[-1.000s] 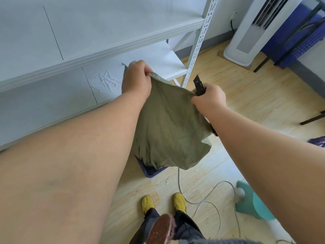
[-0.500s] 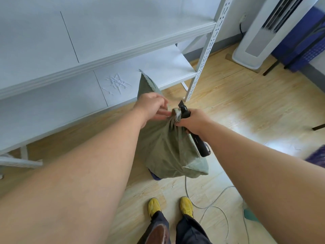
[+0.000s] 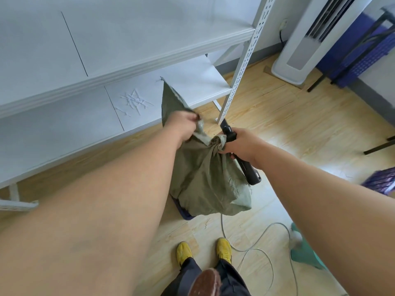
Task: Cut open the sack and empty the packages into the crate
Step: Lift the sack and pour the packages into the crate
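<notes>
Lt wood floor (image 3: 277,116), white metal shelving (image 3: 128,67), tower fan (image 3: 303,45) rt.

left hand (image 3: 183,124) grip closed | right hand (image 3: 240,146) grip closed

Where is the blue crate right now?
The blue crate sits on the floor under the hanging green sack, just ahead of the yellow shoes; only a corner shows.
</notes>
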Demonstrator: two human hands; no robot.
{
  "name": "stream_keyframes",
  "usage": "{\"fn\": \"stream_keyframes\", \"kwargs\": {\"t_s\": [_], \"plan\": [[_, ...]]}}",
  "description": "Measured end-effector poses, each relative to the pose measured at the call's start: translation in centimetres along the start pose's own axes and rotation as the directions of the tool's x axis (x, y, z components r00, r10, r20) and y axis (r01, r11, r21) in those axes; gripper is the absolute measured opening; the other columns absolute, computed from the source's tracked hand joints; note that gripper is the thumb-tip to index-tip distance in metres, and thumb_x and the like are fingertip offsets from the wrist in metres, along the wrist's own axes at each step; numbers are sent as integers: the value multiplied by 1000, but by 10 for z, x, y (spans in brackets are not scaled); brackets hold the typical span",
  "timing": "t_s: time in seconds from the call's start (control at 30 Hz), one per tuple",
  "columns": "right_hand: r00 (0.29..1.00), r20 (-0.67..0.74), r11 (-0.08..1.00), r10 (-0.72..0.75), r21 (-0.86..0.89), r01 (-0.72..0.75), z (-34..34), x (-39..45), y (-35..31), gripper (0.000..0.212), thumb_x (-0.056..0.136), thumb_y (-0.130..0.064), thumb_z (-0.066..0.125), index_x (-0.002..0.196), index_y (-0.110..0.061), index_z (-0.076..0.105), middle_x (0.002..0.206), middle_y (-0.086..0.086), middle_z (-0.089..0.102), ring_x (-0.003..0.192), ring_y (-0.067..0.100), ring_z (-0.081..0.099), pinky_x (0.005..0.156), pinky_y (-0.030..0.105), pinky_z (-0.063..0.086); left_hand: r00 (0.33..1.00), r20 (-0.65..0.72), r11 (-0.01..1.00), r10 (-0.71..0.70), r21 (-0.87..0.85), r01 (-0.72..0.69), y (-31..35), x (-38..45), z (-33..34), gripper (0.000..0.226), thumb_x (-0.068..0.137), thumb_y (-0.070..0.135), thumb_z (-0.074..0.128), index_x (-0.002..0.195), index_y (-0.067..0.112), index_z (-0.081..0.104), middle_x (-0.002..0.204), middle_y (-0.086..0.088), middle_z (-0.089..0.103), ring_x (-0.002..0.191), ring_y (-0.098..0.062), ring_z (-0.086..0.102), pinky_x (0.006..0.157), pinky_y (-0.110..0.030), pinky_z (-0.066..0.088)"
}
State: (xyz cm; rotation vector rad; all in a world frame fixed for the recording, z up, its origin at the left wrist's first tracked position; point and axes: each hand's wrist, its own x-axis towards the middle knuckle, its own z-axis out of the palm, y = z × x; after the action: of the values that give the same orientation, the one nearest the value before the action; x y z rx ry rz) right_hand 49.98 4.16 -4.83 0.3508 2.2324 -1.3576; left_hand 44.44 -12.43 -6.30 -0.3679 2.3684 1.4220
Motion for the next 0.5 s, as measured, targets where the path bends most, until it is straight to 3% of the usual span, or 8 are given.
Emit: {"fn": "stream_keyframes", "kwargs": {"t_s": [0.07,0.2,0.3,0.37,0.43,0.5], "plan": [[996,-92,997,-15,74,21,-1,4,-5,28,78,0,72,84,-26,65,76,2,62,60,15,51,54,25,46,996,-15,987,87,-137,-89,20,3,-15,45,85,-5,45,111,25,67,102,6,62,84,-6,57,58,-13,48],[987,-160,996,-19,88,33,1,5,-13,26,78,-2,73,91,-24,65,75,1,62,58,14,52,52,25,44,991,72,983,110,-155,-98,27,2,-31,44,83,-6,42,107,24,63,102,0,64,94,-16,60,76,-27,54],[973,-230,992,-23,120,51,5,7,-19,27,79,-6,72,82,-30,60,71,-2,61,57,13,51,50,24,42,989,14,931,146,-340,-133,32,-3,-32,41,78,-7,41,95,22,65,85,0,67,77,-14,62,59,-21,49],[960,-277,987,-33,140,75,4,9,-25,27,79,-7,73,80,-30,58,69,-3,59,57,12,51,53,26,44,988,-35,886,151,-439,-151,35,-6,-29,41,77,-6,41,93,23,65,84,1,66,73,-14,60,52,-18,46],[953,-297,990,-66,99,99,3,10,-30,27,78,-8,73,83,-31,59,73,-3,61,62,14,54,60,30,49,987,29,929,158,-343,-139,30,-13,-25,37,81,2,47,105,25,63,101,-1,63,86,-16,59,60,-20,47],[947,-302,988,-106,78,135,0,9,-33,29,77,-10,73,89,-35,62,80,-2,65,67,14,58,65,30,51,961,206,977,186,-145,-158,23,-18,-22,46,84,28,60,128,35,52,121,2,53,104,-14,51,77,-22,42]]}}
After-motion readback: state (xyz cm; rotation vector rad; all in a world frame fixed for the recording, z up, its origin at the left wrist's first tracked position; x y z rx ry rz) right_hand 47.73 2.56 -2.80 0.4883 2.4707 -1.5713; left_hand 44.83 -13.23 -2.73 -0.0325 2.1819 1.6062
